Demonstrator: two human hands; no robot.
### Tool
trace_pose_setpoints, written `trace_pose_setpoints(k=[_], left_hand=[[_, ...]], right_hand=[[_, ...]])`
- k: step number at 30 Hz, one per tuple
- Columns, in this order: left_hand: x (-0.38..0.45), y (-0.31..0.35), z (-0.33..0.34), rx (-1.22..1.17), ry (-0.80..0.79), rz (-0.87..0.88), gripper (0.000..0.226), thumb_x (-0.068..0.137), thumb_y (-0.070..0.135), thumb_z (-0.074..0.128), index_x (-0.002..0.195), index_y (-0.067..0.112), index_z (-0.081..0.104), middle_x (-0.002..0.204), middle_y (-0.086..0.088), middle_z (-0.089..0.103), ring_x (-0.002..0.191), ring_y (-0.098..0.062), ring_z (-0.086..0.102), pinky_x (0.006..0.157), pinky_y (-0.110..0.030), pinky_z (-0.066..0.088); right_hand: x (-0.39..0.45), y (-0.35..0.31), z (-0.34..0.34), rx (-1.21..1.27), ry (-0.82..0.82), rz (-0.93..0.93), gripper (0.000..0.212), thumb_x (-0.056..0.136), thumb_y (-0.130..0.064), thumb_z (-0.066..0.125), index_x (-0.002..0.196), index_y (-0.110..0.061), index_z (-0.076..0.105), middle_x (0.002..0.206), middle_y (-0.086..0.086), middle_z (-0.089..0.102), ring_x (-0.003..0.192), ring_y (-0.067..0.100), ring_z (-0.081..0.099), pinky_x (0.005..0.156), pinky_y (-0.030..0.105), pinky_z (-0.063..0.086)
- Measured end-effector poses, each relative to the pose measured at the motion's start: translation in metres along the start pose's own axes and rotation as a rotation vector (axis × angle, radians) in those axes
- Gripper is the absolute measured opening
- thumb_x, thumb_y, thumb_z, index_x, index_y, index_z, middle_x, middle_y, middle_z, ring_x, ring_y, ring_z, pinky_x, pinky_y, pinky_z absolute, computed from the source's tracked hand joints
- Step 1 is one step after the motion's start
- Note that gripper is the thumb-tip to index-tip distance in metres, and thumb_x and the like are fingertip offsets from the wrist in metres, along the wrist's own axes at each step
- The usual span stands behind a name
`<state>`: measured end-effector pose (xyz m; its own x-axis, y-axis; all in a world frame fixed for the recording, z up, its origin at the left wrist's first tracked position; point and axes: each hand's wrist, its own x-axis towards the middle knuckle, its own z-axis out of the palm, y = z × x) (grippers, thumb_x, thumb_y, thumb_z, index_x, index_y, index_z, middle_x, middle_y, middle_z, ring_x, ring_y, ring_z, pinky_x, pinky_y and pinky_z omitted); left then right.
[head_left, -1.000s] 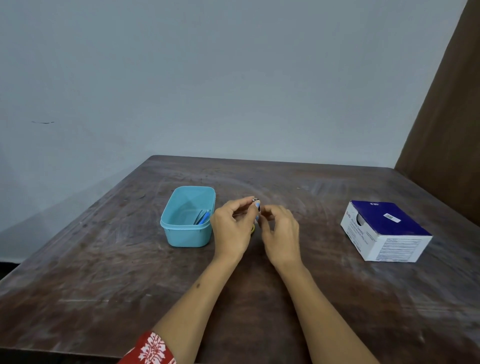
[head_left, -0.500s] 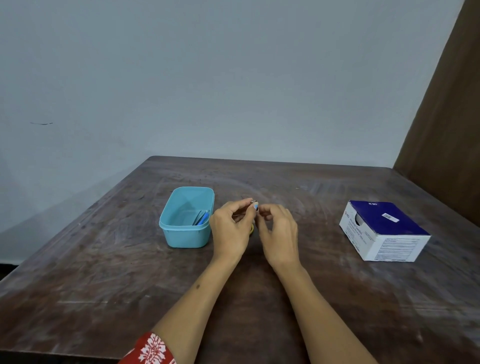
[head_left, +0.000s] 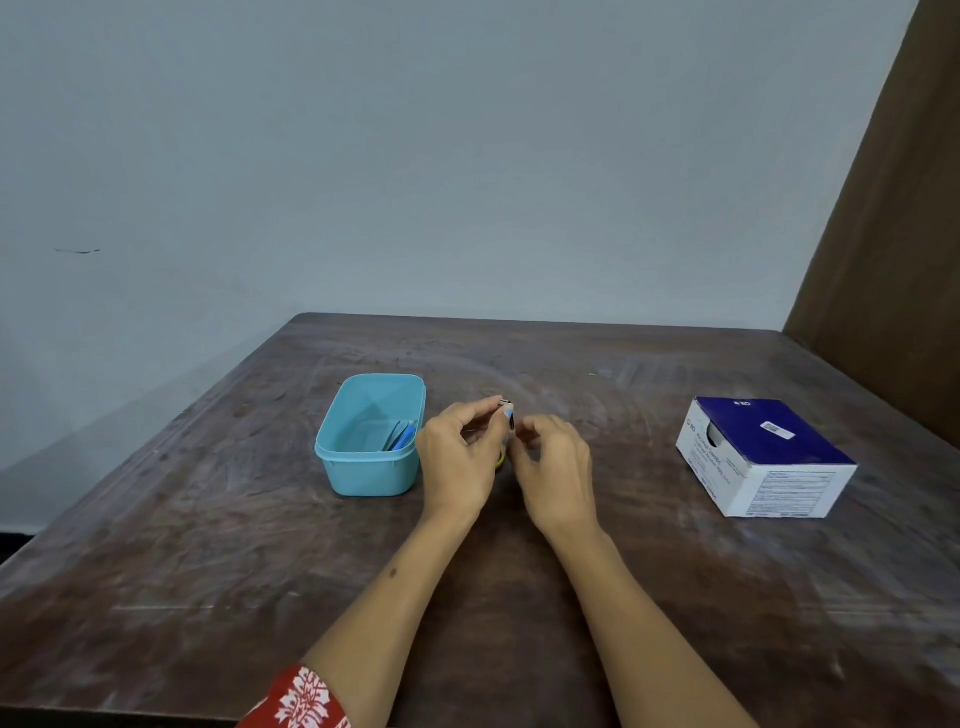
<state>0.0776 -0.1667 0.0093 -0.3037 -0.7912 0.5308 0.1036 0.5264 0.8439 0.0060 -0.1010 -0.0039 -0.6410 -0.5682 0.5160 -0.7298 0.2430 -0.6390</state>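
My left hand (head_left: 460, 457) pinches a small object (head_left: 508, 415) with a blue and metal tip between thumb and fingers, over the middle of the wooden table (head_left: 208, 571). My right hand (head_left: 558, 467) is right beside it with fingers curled towards the object; whether it touches the object is hidden. A bit of yellow (head_left: 500, 459) shows below, between the two hands. A light blue plastic tub (head_left: 370, 436) stands just left of my left hand, with blue flat packets (head_left: 402, 435) leaning inside.
A blue and white cardboard box (head_left: 763, 454) lies at the right of the table. A brown panel (head_left: 893, 234) rises at the far right edge. A pale wall stands behind the table.
Both hands stay close together at the same spot. The fingers have shifted slightly around the small object.
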Motion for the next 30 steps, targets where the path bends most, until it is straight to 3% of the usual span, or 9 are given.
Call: trace_pose_setpoints(k=[3,7,13,20,25,30], left_hand=[[0.0011,-0.0009,0.0002,-0.008,0.008,-0.003,0.018,0.08,0.011,0.072,0.097,0.005,0.073,0.083,0.002,0.069,0.072,0.014,0.061,0.064,-0.003,0.046],[0.0013,-0.0018,0.0007,-0.011,0.021,-0.004,0.018,0.079,0.01,0.072,0.097,0.005,0.073,0.084,0.001,0.069,0.072,0.013,0.062,0.064,-0.003,0.046],[0.0022,-0.0037,0.0004,-0.001,0.02,-0.01,0.019,0.08,0.013,0.072,0.097,0.006,0.073,0.086,0.001,0.07,0.073,0.012,0.062,0.066,-0.005,0.048],[0.0024,-0.0034,0.0009,-0.039,-0.031,-0.046,0.021,0.079,0.014,0.072,0.1,0.009,0.072,0.09,0.0,0.07,0.074,0.007,0.064,0.068,-0.008,0.05],[0.0009,-0.0058,0.0015,0.019,-0.107,-0.062,0.023,0.08,0.014,0.071,0.102,0.007,0.07,0.096,-0.005,0.07,0.083,-0.009,0.067,0.077,-0.029,0.057],[0.0017,-0.0069,0.0004,-0.005,-0.075,-0.052,0.018,0.079,0.015,0.072,0.097,0.009,0.072,0.088,0.001,0.072,0.076,0.003,0.065,0.068,-0.013,0.052]], right_hand=[[-0.0012,-0.003,-0.0017,0.073,0.071,-0.051,0.01,0.087,-0.017,0.063,0.096,-0.016,0.066,0.093,-0.001,0.065,0.089,0.014,0.055,0.08,0.029,0.045],[-0.0005,-0.0003,0.0001,0.038,0.016,-0.002,0.009,0.088,-0.017,0.062,0.095,-0.013,0.066,0.093,0.001,0.065,0.09,0.017,0.057,0.08,0.032,0.047],[-0.001,-0.0023,-0.0006,0.119,0.068,-0.053,0.011,0.086,-0.016,0.064,0.097,-0.016,0.067,0.091,-0.004,0.064,0.087,0.011,0.056,0.076,0.023,0.044],[-0.0004,-0.0025,-0.0008,0.183,0.048,-0.006,0.012,0.089,-0.008,0.058,0.097,-0.013,0.065,0.088,-0.007,0.057,0.089,0.018,0.059,0.082,0.037,0.051],[0.0001,-0.003,-0.0015,0.192,0.038,-0.021,0.018,0.089,-0.001,0.054,0.1,-0.01,0.064,0.093,-0.002,0.061,0.091,0.02,0.059,0.083,0.039,0.05],[0.0014,0.0018,0.0027,0.169,-0.012,0.016,0.017,0.088,0.0,0.055,0.099,-0.007,0.066,0.095,0.008,0.066,0.091,0.023,0.061,0.084,0.036,0.049]])
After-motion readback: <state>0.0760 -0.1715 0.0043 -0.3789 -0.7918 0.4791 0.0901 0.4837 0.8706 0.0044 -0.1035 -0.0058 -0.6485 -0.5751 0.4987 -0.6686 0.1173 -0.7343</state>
